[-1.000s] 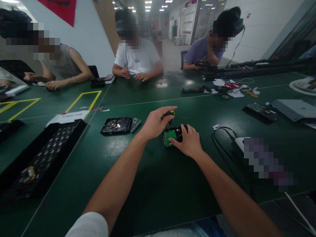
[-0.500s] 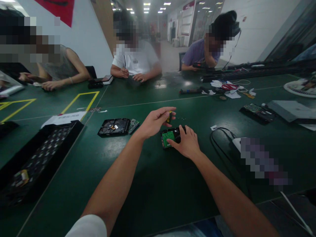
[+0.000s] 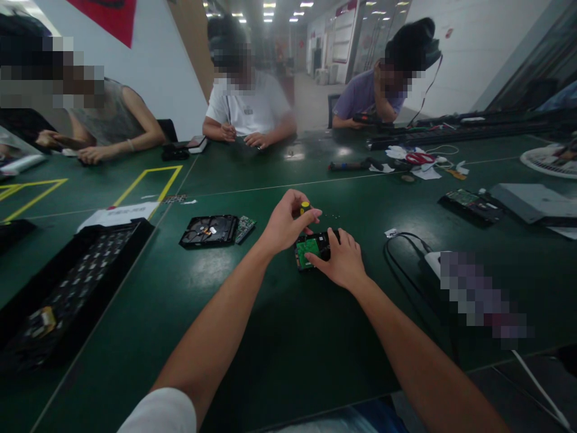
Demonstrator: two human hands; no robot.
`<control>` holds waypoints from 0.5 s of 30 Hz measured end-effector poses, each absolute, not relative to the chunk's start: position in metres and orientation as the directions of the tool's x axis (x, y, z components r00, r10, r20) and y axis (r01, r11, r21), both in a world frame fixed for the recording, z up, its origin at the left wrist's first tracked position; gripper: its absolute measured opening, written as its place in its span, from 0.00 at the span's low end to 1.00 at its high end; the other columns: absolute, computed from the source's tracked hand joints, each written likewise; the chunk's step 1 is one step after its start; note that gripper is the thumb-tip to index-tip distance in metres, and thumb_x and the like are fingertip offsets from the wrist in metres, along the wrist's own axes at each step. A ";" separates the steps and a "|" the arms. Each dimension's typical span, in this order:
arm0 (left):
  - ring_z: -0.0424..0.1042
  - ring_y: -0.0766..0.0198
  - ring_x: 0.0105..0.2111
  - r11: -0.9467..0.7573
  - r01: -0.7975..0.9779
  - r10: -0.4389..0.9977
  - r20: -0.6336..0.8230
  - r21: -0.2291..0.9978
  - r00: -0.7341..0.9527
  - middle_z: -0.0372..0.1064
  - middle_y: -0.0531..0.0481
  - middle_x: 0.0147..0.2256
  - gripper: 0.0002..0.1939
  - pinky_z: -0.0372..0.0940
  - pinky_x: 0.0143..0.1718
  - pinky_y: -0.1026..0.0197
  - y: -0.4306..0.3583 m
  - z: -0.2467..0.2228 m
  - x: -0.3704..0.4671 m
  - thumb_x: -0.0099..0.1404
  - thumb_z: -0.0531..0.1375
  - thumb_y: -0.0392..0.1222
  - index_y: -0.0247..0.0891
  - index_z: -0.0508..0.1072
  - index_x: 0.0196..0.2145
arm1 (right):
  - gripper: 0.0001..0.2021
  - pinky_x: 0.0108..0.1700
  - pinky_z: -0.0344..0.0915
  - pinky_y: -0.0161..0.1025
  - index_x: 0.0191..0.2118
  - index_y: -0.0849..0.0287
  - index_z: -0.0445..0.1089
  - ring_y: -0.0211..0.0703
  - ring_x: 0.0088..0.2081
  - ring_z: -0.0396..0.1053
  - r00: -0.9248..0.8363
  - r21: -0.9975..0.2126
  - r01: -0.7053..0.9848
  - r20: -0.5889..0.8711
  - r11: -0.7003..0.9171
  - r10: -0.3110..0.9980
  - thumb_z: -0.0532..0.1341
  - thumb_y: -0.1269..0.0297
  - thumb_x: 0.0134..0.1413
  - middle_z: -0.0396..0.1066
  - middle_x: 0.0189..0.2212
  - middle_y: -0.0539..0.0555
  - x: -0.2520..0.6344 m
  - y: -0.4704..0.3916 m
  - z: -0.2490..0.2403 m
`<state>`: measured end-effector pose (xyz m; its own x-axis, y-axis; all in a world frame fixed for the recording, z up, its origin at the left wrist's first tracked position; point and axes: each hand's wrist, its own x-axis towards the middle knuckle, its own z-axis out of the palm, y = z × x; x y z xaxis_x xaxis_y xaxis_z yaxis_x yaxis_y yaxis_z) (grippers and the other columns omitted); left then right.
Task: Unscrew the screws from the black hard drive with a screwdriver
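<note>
A hard drive with a green circuit board (image 3: pixel 308 247) lies on the dark green table in front of me. My right hand (image 3: pixel 343 255) rests on its right part, fingers spread over the top edge and thumb on the board. Above the drive's upper left, my left hand (image 3: pixel 291 221) is closed around a small screwdriver with a yellow and black handle (image 3: pixel 305 207); its lower end is hidden by the fingers. Tiny screws (image 3: pixel 333 216) lie just beyond the drive. Left of my hands are another drive (image 3: pixel 210 231) and a loose circuit board (image 3: pixel 244 228).
A long black tray (image 3: pixel 81 276) stands at the left. On the right are a cable (image 3: pixel 388 255), a power strip (image 3: pixel 433 260), another drive (image 3: pixel 471 204) and a grey box (image 3: pixel 532 204). Three people sit across the table.
My left hand has turned and its fingers have curled round the screwdriver, whose yellow top now points up. My right hand stays on the drive.
</note>
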<state>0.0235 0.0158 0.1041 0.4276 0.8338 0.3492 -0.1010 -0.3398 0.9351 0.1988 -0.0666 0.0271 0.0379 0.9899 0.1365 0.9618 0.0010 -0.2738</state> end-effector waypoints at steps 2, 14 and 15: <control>0.76 0.62 0.36 -0.349 -0.065 0.830 0.341 0.935 0.441 0.69 0.51 0.36 0.19 0.76 0.27 0.64 0.016 0.106 0.022 0.68 0.66 0.49 0.41 0.68 0.52 | 0.51 0.67 0.51 0.61 0.73 0.66 0.53 0.71 0.71 0.50 0.040 -0.275 0.962 0.135 -0.001 0.990 0.50 0.26 0.59 0.53 0.70 0.72 0.198 -0.067 0.028; 0.75 0.59 0.44 -0.254 -0.100 0.797 0.267 0.962 0.542 0.74 0.43 0.42 0.17 0.78 0.34 0.62 0.012 0.119 0.015 0.72 0.60 0.51 0.36 0.78 0.49 | 0.53 0.67 0.50 0.61 0.73 0.66 0.53 0.71 0.72 0.48 0.053 -0.264 0.964 0.099 -0.026 0.994 0.50 0.25 0.58 0.52 0.71 0.73 0.197 -0.065 0.030; 0.75 0.60 0.42 -0.285 -0.082 0.799 0.284 0.955 0.529 0.75 0.44 0.41 0.16 0.77 0.32 0.63 0.011 0.119 0.015 0.72 0.61 0.51 0.36 0.78 0.48 | 0.53 0.67 0.50 0.61 0.73 0.66 0.53 0.71 0.72 0.48 0.055 -0.263 0.964 0.094 -0.029 0.994 0.50 0.25 0.58 0.52 0.71 0.73 0.197 -0.065 0.030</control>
